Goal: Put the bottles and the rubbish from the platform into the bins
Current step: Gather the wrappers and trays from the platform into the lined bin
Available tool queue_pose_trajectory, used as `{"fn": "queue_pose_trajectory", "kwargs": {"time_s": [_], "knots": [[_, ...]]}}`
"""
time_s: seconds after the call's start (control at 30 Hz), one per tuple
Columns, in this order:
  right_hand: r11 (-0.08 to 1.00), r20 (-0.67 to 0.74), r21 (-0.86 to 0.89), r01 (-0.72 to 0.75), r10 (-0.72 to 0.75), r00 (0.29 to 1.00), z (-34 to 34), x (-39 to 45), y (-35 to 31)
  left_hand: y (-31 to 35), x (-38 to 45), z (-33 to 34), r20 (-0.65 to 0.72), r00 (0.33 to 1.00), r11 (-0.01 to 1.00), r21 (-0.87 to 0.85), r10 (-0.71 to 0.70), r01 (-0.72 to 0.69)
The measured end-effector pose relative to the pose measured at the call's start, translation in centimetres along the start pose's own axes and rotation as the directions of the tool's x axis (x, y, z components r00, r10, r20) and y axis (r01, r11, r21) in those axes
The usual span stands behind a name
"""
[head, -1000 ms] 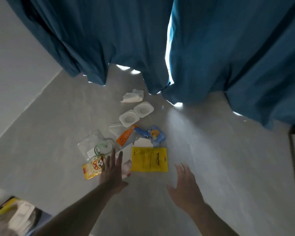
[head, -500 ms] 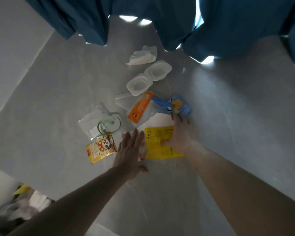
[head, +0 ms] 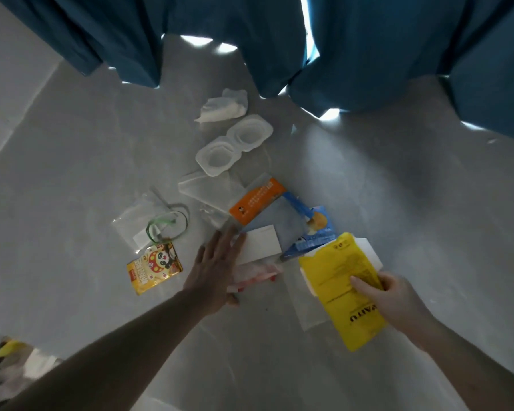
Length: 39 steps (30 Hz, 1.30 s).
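On the grey platform (head: 72, 149), right hand (head: 398, 295) pinches yellow packet (head: 339, 277); left hand (head: 214, 268), grip spread, presses wrappers (head: 258, 272).

Both bare forearms reach in from the lower edge. The left hand (head: 212, 268) lies palm down, fingers (head: 223, 241) straight and close together, pointing up and away, with the thumb tucked low at its right side. The right hand (head: 393, 295) is raised, its thumb pressed on top and its fingers curled beneath, pinching a yellow packet (head: 343, 289) by its edge.
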State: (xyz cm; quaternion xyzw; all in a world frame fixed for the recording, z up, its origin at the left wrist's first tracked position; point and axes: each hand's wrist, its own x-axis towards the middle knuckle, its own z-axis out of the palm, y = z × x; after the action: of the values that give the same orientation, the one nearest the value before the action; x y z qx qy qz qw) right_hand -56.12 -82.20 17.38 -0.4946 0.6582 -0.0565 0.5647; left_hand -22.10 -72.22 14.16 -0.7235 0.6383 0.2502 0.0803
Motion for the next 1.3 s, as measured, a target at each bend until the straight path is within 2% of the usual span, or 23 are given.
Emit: {"fn": "queue_pose_trajectory", "kwargs": {"time_s": [0.17, 0.3, 0.4, 0.5, 0.6, 0.73, 0.87, 1.0, 1.1, 1.17, 1.23, 1.3], "knots": [[0.991, -0.173, 0.036, -0.129, 0.133, 0.976, -2.3, -1.8, 4.3, 0.2, 0.3, 0.2, 0.008, 1.0, 0.999, -0.041, -0.03, 0.03], [0.988, -0.191, 0.054, -0.145, 0.153, 0.97, -2.0, -2.2, 5.9, 1.2, -0.9, 0.3, 0.027, 1.0, 0.977, -0.214, -0.014, 0.02], [0.995, -0.168, 0.026, -0.1, 0.103, 0.98, -1.5, -2.5, 5.8, 3.7, -0.6, -0.4, 0.083, 0.984, 0.902, -0.394, -0.156, 0.176], [0.997, -0.148, -0.032, -0.073, 0.068, 0.987, -1.1, -2.5, 6.0, 5.7, 1.7, -0.7, 0.004, 0.929, 0.834, -0.439, -0.369, 0.334], [0.992, -0.163, -0.058, -0.112, 0.101, 0.981, -0.9, -2.7, 6.7, 7.0, 3.9, 0.3, 0.087, 0.849, 0.664, -0.583, -0.522, 0.468], [0.991, -0.169, -0.067, -0.116, 0.103, 0.98, -0.8, -4.0, 7.3, 9.1, 4.5, -0.5, 0.158, 0.791, 0.35, -0.833, -0.592, 0.428], [0.988, -0.159, -0.102, -0.116, 0.099, 0.982, -1.8, -5.4, 8.7, 9.3, 3.2, -2.8, 0.152, 0.804, 0.255, -0.9, -0.575, 0.353], [0.972, -0.189, -0.146, -0.182, 0.154, 0.97, -3.3, -7.1, 10.9, 8.1, -1.7, -4.8, 0.165, 0.853, 0.335, -0.87, -0.495, 0.363], [0.953, -0.215, -0.153, -0.262, 0.227, 0.95, -4.1, -8.3, 12.7, 7.1, -4.2, -3.6, 0.266, 0.836, 0.421, -0.767, -0.479, 0.485], [0.943, -0.223, -0.144, -0.301, 0.266, 0.938, -4.3, -9.0, 13.7, 6.5, -4.5, -1.6, 0.312, 0.823, 0.533, -0.642, -0.475, 0.551], [0.937, -0.219, -0.149, -0.317, 0.281, 0.934, -4.4, -9.3, 14.4, 6.3, -3.7, 0.2, 0.258, 0.832, 0.673, -0.494, -0.491, 0.55], [0.936, -0.208, -0.146, -0.321, 0.288, 0.935, -4.5, -9.5, 14.7, 6.4, -2.5, 1.3, 0.123, 0.847, 0.771, -0.362, -0.517, 0.524]]}}
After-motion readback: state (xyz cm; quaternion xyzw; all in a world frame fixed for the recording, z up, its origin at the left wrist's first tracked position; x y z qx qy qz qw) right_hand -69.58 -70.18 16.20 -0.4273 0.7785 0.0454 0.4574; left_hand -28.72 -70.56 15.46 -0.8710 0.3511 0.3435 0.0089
